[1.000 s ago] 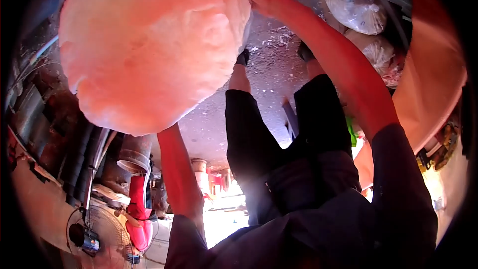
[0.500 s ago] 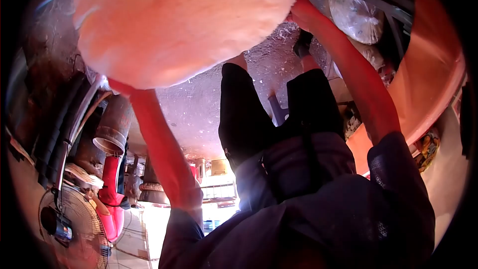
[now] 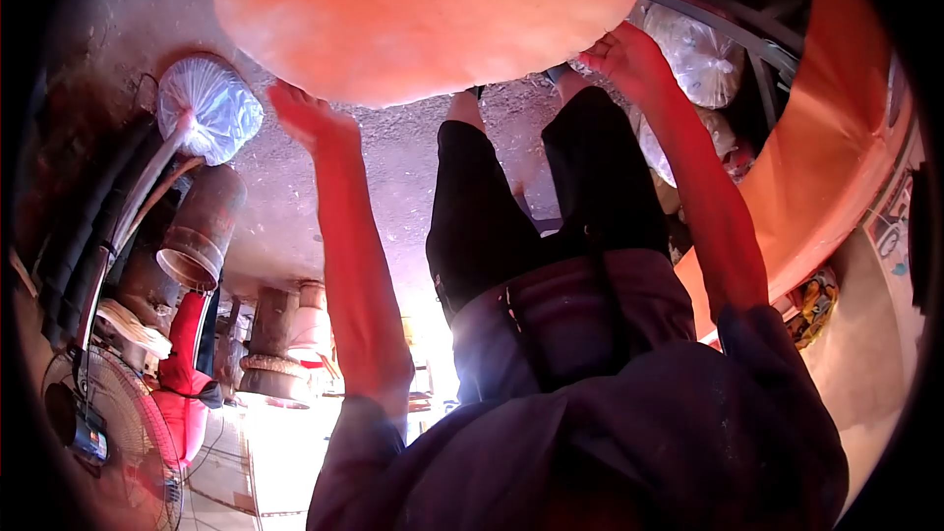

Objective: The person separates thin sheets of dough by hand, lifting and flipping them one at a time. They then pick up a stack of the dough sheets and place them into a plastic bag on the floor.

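Pink fluffy mass (image 3: 433, 10): large and rounded, salmon-pink shading to orange, with a soft, matted surface. Possibly cotton candy, but the view is too blurred and colour-washed to confirm. Its upper part is cut off by the frame edge.

Position: held up clear of the ground, above the feet, top centre of view. The right hand (image 3: 624, 54) touches its lower right edge. The left hand (image 3: 310, 118) is spread just beside the lower left edge; contact unclear.

Gritty floor (image 3: 393, 167) bears a tied plastic bag (image 3: 208, 108).
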`<state>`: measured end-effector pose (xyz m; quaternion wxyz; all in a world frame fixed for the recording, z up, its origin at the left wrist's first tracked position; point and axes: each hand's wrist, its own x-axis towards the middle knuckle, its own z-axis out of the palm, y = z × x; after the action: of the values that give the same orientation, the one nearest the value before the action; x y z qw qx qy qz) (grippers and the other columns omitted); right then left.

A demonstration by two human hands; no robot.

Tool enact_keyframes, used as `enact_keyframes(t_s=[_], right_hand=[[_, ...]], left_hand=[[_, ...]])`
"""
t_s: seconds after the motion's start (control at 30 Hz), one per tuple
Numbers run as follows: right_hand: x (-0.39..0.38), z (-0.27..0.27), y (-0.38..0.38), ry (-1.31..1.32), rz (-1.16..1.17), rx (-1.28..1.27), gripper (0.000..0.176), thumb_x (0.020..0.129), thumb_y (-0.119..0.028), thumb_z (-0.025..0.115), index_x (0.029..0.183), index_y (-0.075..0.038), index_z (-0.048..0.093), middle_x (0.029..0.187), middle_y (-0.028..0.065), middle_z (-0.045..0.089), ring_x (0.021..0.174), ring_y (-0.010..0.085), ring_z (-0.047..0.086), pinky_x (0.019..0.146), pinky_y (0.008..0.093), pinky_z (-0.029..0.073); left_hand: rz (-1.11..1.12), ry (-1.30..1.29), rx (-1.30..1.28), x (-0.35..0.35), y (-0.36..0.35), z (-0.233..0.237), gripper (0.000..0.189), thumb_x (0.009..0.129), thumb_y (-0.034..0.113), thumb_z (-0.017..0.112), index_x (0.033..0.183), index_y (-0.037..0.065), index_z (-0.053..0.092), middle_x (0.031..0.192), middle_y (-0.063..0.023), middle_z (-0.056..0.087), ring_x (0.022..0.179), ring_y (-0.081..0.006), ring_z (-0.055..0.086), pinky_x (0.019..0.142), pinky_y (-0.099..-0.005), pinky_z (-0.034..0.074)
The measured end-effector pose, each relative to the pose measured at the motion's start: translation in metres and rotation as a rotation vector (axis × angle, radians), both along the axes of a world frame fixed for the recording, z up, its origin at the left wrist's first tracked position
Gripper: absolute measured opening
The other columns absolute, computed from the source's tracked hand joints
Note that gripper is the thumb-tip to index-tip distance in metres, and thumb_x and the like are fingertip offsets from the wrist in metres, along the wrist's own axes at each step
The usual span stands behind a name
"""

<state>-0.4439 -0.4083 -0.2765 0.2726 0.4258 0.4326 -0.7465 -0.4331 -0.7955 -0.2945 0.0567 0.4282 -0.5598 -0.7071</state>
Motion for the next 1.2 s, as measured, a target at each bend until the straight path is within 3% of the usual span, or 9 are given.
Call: enact_keyframes(t_s=[0.07, 0.13, 0.3, 0.4, 0.63, 0.97, 1.07, 1.1, 1.2], right_hand=[[-0.001, 0.013, -0.009, 0.003, 0.016, -0.003, 0.019, 0.097, -0.020, 0.052, 0.094, -0.002, 0.059, 0.091, 0.0080, 0.062, 0.096, 0.0262, 0.063, 0.097, 0.0469, 0.048], [0.000, 0.009, -0.010, 0.017, 0.107, -0.017, 0.017, 0.096, -0.018, 0.052, 0.093, -0.002, 0.058, 0.090, 0.0078, 0.062, 0.096, 0.0254, 0.063, 0.096, 0.0461, 0.049], [-0.016, 0.039, -0.005, 0.120, 0.281, 0.050, 0.012, 0.095, -0.010, 0.050, 0.092, -0.001, 0.058, 0.085, 0.0071, 0.061, 0.089, 0.0244, 0.066, 0.092, 0.0425, 0.052], [-0.017, 0.038, -0.001, 0.095, 0.345, 0.052, 0.010, 0.093, -0.009, 0.052, 0.093, -0.001, 0.058, 0.083, 0.0073, 0.061, 0.085, 0.0242, 0.067, 0.088, 0.0411, 0.054], [-0.014, 0.002, -0.020, -0.084, 0.289, 0.103, 0.011, 0.085, -0.008, 0.062, 0.093, 0.000, 0.059, 0.085, 0.0096, 0.064, 0.082, 0.0241, 0.067, 0.076, 0.0423, 0.058], [-0.016, 0.032, -0.014, -0.063, 0.537, 0.212, 0.029, 0.075, -0.001, 0.069, 0.102, 0.004, 0.059, 0.083, 0.0139, 0.064, 0.065, 0.0222, 0.065, 0.065, 0.0360, 0.058], [-0.012, 0.021, -0.027, -0.097, 0.510, 0.229, 0.026, 0.080, -0.007, 0.067, 0.102, 0.003, 0.057, 0.083, 0.0131, 0.064, 0.063, 0.0206, 0.063, 0.057, 0.0318, 0.056], [-0.011, 0.018, -0.033, -0.108, 0.528, 0.253, 0.026, 0.083, -0.011, 0.064, 0.105, 0.001, 0.056, 0.087, 0.0122, 0.064, 0.067, 0.0207, 0.064, 0.060, 0.0324, 0.056], [-0.009, 0.009, -0.045, -0.141, 0.532, 0.327, 0.026, 0.090, -0.018, 0.059, 0.110, -0.002, 0.055, 0.090, 0.0104, 0.063, 0.070, 0.0202, 0.063, 0.059, 0.0328, 0.055]], left_hand=[[-0.102, -0.212, 0.064, 0.056, 0.011, -0.015, 0.049, 0.097, 0.039, 0.039, 0.130, 0.004, 0.049, 0.121, -0.0077, 0.058, 0.111, -0.0242, 0.056, 0.095, -0.0484, 0.045], [-0.100, -0.302, 0.425, 0.106, 0.036, -0.029, 0.043, 0.096, 0.030, 0.048, 0.126, 0.000, 0.050, 0.114, -0.0103, 0.060, 0.106, -0.0249, 0.059, 0.087, -0.0467, 0.050], [-0.093, -0.187, 0.742, 0.067, 0.119, 0.018, 0.025, 0.095, 0.017, 0.056, 0.109, -0.003, 0.058, 0.099, -0.0161, 0.064, 0.096, -0.0271, 0.064, 0.076, -0.0367, 0.056], [-0.105, -0.283, 0.615, 0.069, 0.129, 0.002, 0.028, 0.096, 0.016, 0.054, 0.116, -0.003, 0.055, 0.097, -0.0170, 0.065, 0.091, -0.0305, 0.066, 0.077, -0.0395, 0.055], [-0.058, -0.382, 0.451, 0.087, 0.115, 0.023, 0.015, 0.090, 0.014, 0.059, 0.093, 0.000, 0.057, 0.081, -0.0153, 0.067, 0.070, -0.0255, 0.068, 0.063, -0.0339, 0.056], [-0.138, -0.316, 0.563, 0.074, 0.149, 0.030, 0.027, 0.090, 0.010, 0.056, 0.110, -0.008, 0.054, 0.100, -0.0222, 0.066, 0.094, -0.0325, 0.068, 0.071, -0.0348, 0.058], [-0.234, -0.344, 0.587, 0.058, 0.174, 0.028, 0.027, 0.090, 0.009, 0.057, 0.109, -0.010, 0.054, 0.098, -0.0224, 0.067, 0.090, -0.0321, 0.070, 0.067, -0.0331, 0.058], [-0.226, -0.367, 0.541, 0.053, 0.182, 0.026, 0.027, 0.090, 0.010, 0.057, 0.107, -0.012, 0.055, 0.092, -0.0218, 0.067, 0.077, -0.0302, 0.070, 0.061, -0.0322, 0.057], [-0.060, -0.419, 0.524, 0.051, 0.199, 0.014, 0.026, 0.089, 0.010, 0.057, 0.103, -0.012, 0.057, 0.086, -0.0203, 0.067, 0.068, -0.0286, 0.069, 0.055, -0.0314, 0.055]])
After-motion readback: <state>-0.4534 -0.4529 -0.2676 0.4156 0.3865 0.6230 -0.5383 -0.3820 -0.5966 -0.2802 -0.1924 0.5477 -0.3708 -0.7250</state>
